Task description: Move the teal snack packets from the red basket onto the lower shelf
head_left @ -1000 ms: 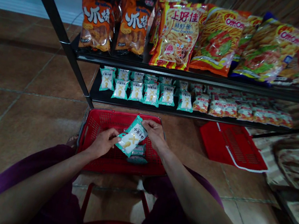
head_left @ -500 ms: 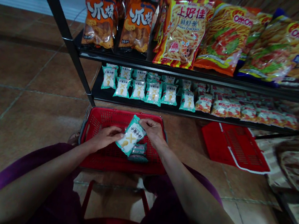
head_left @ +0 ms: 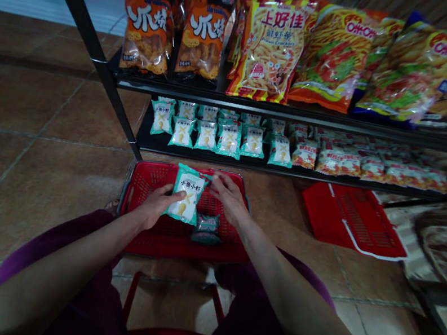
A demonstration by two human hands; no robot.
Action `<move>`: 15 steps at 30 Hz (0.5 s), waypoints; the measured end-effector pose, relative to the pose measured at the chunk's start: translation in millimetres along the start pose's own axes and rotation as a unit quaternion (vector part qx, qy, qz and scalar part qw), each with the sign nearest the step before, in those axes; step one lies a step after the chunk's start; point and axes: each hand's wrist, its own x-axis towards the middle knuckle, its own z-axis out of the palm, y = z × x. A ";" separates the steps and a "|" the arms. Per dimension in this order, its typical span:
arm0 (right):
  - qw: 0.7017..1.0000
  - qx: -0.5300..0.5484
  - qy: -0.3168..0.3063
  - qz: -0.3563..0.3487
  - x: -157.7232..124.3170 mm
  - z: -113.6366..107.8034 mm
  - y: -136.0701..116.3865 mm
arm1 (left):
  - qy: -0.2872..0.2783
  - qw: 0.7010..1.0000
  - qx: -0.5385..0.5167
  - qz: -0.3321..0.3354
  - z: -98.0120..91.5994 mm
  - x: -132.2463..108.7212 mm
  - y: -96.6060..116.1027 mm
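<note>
My left hand (head_left: 157,203) grips a small white and teal snack bag (head_left: 186,198), its thumb lying across the front. The bag is held nearly upright above a red shopping basket (head_left: 142,242), with its printed front facing me. At the bag's upper right corner, the fingers of my right hand (head_left: 229,196) are bent and seem to pinch the edge; the fingertips are slightly smeared. Lower in the basket lie a couple of similar small packets (head_left: 206,230), partly in shadow.
Rows of the same teal bags (head_left: 229,137) and red-white packets (head_left: 340,159) fill the lower shelf (head_left: 208,157). Larger snack bags (head_left: 271,50) stand on the upper shelf (head_left: 234,102). Another red basket (head_left: 347,220) is on the floor at right. A black post (head_left: 83,18) rises at left.
The snack bag has moved a little left and up and turned more upright. My left thumb now lies over its front, and my right hand has shifted to the corner's outer edge.
</note>
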 end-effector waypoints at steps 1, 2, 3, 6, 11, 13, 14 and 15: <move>1.000 0.004 -0.012 0.021 -1.8 -1.0 0.7 | 0.015 1.000 -0.026 0.003 -0.2 0.9 1.6; 0.999 0.002 -0.029 0.037 -3.9 -1.6 2.2 | 0.027 0.998 -0.050 0.004 -0.2 1.7 3.4; 0.998 -0.004 -0.048 0.049 -6.2 -1.5 4.1 | 0.035 0.997 -0.071 0.003 -0.1 2.3 5.2; 0.994 -0.012 -0.084 0.073 -12.3 1.2 10.1 | 0.039 0.994 -0.101 -0.003 0.8 3.1 8.8; 0.997 0.031 -0.039 0.052 -12.4 6.9 8.9 | 0.011 0.995 -0.094 -0.012 3.9 -0.1 5.0; 0.997 0.053 -0.023 0.043 -9.6 7.5 5.8 | -0.001 0.996 -0.085 -0.019 6.2 -2.2 2.0; 0.997 0.060 -0.015 0.041 -8.0 7.5 4.5 | -0.005 0.996 -0.081 -0.022 7.6 -3.2 0.7; 0.997 0.063 -0.006 0.040 -6.5 7.2 3.6 | -0.007 0.997 -0.077 -0.025 9.0 -4.0 -0.4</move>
